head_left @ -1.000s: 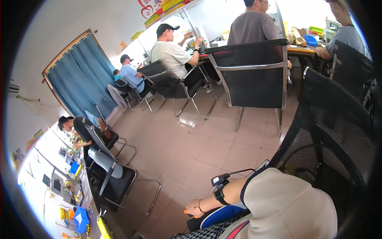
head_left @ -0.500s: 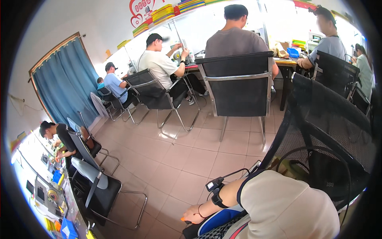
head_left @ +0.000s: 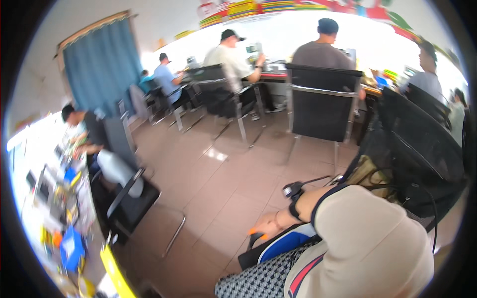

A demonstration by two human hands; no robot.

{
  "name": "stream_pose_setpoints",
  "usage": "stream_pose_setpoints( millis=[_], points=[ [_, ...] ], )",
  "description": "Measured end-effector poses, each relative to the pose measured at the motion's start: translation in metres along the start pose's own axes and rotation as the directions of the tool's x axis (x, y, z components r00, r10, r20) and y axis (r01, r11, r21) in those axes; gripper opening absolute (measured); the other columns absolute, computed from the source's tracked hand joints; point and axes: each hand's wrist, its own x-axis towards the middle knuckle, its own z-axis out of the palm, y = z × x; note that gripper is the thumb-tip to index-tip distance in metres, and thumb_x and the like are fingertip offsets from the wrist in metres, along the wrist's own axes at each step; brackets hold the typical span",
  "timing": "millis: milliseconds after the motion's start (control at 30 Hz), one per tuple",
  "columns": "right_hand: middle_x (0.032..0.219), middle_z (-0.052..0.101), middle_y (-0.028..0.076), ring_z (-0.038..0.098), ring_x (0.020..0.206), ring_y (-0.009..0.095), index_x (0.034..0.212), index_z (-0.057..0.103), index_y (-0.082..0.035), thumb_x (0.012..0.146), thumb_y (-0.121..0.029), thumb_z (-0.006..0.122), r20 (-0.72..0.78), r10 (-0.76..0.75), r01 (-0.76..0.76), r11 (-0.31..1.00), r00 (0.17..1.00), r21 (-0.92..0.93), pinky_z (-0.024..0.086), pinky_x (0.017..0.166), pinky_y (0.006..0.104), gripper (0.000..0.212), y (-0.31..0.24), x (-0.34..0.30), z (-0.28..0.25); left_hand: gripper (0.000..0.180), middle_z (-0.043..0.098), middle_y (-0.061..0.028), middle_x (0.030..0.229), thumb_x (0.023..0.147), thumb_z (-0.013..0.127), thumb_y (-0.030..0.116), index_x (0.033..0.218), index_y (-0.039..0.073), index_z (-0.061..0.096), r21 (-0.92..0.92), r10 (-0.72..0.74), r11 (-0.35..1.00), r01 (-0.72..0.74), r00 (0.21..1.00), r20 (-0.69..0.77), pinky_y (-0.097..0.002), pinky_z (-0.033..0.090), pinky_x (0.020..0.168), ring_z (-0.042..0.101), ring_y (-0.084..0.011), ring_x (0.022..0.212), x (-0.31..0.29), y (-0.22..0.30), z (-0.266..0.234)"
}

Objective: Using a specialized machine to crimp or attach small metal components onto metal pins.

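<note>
My right hand reaches out from the beige-sleeved arm at the lower right, past a blue and white surface with a black edge. Its fingers curl downward over a small dark curved thing, too blurred to name. Orange shows at the fingertips. A thin bracelet circles the wrist, and a small black camera is strapped higher on the forearm. Black-and-white patterned cloth covers my lap beneath the arm. My left hand is out of the picture.
On the left, a cluttered workbench bears a blue bin and a yellow bar. An unoccupied black chair stands beside it. Several people sit along the far bench. A black mesh chair back rises at my right.
The view has swung left and down, blurring parts of it. More of the left bench and my lap now shows. My right hand keeps about the same pose on the dark thing.
</note>
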Motion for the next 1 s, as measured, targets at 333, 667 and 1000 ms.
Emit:
stream_pose_setpoints(
  millis=[333,667,1000],
  points=[
    [0.073,0.061,0.013,0.060,0.070,0.027,0.090,0.058,-0.010,0.061,-0.021,0.063,0.001,0.362,-0.352,0.909,0.932,-0.224,0.048,0.064,0.0355,0.031,-0.034,0.007,-0.031,0.045,0.056,-0.0084,0.070,0.071,0.065,0.027,0.100,-0.001,0.047,-0.422,-0.553,0.768,0.482,0.831,-0.058,-0.0292,0.042,0.048,0.053,-0.0150,0.055,-0.203,-0.078,0.083],
    [0.060,0.058,0.011,0.058,0.049,0.021,0.086,0.055,-0.005,0.067,-0.026,0.064,0.240,-0.123,0.165,0.973,0.963,-0.162,0.047,0.050,0.0315,0.029,-0.183,0.146,-0.027,0.043,0.056,-0.0084,0.068,0.070,0.066,0.026,0.097,-0.003,0.050,-0.674,-0.913,0.363,0.644,0.389,-0.121,-0.0289,0.041,0.048,0.052,-0.0147,0.055,-0.312,0.024,0.170],
    [0.075,0.058,0.018,0.058,0.074,0.033,0.091,0.053,0.000,0.066,-0.027,0.067,0.345,-0.416,0.423,0.904,0.841,0.058,0.046,0.064,0.0374,0.040,-0.175,0.168,-0.024,0.041,0.056,-0.0084,0.067,0.069,0.067,0.025,0.094,-0.004,0.052,-0.765,-0.989,0.146,0.627,0.106,-0.102,-0.0286,0.041,0.047,0.052,-0.0145,0.054,-0.274,0.062,0.177]
  ],
)
